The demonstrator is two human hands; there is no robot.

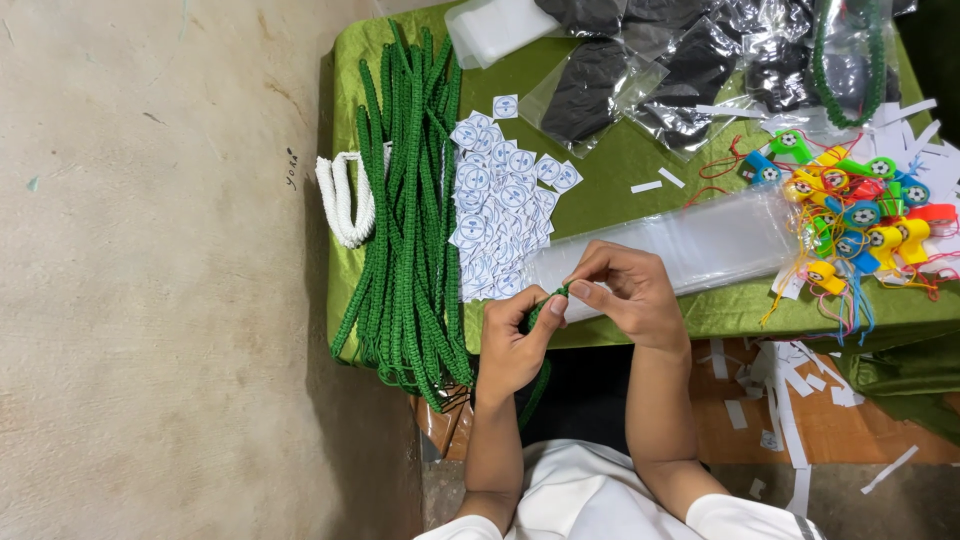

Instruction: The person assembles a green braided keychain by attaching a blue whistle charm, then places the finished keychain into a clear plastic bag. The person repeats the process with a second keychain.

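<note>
Both hands pinch one green braided cord [541, 310] at the table's near edge: the left hand [512, 345] grips it, and the right hand [625, 295] nips its end. At ten o'clock lie the round paper stickers [500, 200] and a bundle of green cords [410, 200]; at two o'clock, the coloured whistles [860, 215].

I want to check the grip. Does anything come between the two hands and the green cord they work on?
Nothing visible does. The left hand and the right hand both pinch the green cord directly with bare fingertips, just in front of the table edge.

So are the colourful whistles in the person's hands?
No, the whistles lie on the green table; both hands pinch a green cord.
</note>
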